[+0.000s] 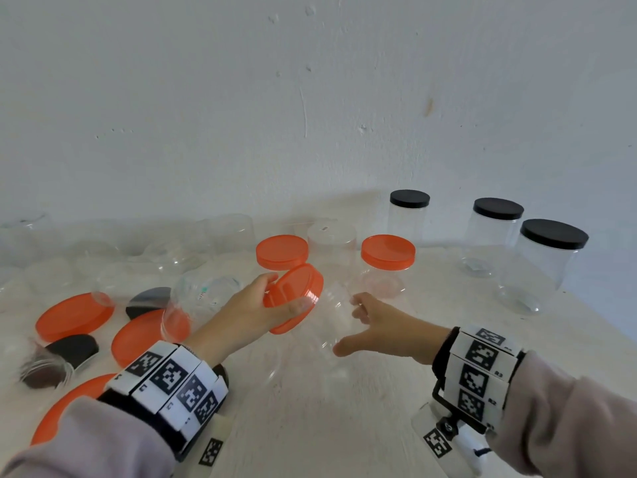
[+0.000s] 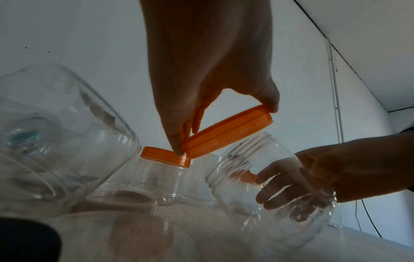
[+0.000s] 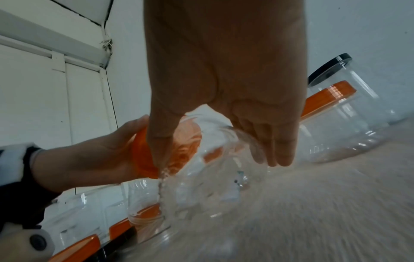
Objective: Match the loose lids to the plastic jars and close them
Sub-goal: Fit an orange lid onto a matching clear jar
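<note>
Between both hands (image 1: 262, 305), tilted jar (image 1: 327, 326)

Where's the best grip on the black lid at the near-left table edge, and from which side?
By judgement: take the black lid across its rim, thumb and fingers on opposite edges, coming from above. It seems to lie nearly flat on the table, so only the rim offers purchase. A small open jar sits right against its near-left side, so span the right and far edges. Both hands are occupied now.

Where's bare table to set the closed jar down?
Free: the near table between the wrists, and the strip between the orange-lidded jar and the black-lidded jars. Crowded: everything beyond the left hand, loose orange lids among open jars.
</note>
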`<move>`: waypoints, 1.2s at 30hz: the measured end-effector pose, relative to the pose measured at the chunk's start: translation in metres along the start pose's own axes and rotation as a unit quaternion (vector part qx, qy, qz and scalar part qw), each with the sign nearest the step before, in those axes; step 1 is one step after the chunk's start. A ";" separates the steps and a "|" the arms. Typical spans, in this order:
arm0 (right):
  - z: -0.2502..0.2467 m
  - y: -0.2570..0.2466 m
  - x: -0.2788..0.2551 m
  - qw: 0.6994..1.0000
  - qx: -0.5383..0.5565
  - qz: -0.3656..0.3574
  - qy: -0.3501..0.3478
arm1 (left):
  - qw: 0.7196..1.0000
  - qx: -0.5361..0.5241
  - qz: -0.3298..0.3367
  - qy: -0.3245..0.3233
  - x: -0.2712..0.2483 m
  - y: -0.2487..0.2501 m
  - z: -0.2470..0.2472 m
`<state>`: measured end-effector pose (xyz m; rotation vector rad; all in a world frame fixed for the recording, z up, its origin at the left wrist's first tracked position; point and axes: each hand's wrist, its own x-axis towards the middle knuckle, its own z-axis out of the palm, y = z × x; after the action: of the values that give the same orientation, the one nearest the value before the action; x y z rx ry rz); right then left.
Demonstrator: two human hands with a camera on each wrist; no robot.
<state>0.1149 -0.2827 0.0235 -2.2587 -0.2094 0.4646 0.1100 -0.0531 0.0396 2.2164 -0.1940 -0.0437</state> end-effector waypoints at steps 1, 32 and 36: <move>0.001 0.001 -0.001 1.000 -0.002 0.002 -0.007 | 1.000 0.001 0.000 -0.005 -0.001 0.001 0.000; -0.006 -0.003 -0.022 0.995 -0.049 0.011 -0.082 | 0.987 0.058 -0.017 -0.147 -0.015 0.003 0.025; -0.014 -0.032 -0.023 0.986 -0.137 -0.040 -0.082 | 0.985 -0.014 -0.041 -0.165 -0.021 -0.008 0.025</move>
<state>0.0994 -0.2782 0.0621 -2.4694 -0.4717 0.6109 0.0878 -0.0648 0.0171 2.1758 -0.2815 -0.4592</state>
